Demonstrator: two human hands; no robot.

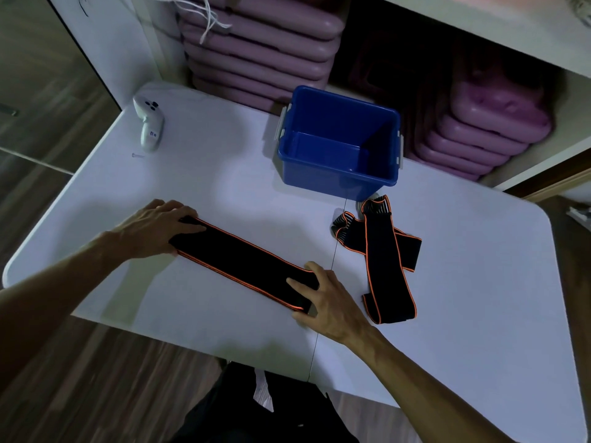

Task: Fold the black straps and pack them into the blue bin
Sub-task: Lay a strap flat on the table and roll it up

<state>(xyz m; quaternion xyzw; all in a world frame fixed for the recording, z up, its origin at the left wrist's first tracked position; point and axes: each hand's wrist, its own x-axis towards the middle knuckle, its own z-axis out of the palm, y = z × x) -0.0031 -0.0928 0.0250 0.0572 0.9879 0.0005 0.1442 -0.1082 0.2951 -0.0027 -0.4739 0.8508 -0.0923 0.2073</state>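
Note:
A black strap with orange edges lies flat and doubled on the white table, running from the left to the lower middle. My left hand presses on its left end with straight fingers. My right hand rests on its right end, fingers extended over the fold. A second black strap lies loosely crossed on the table to the right. The blue bin stands open behind the straps; nothing shows inside it.
A white handheld controller lies at the table's far left corner, a small pin beside it. Stacks of purple cases fill shelves behind the table. Wooden floor surrounds the table's left and front edges.

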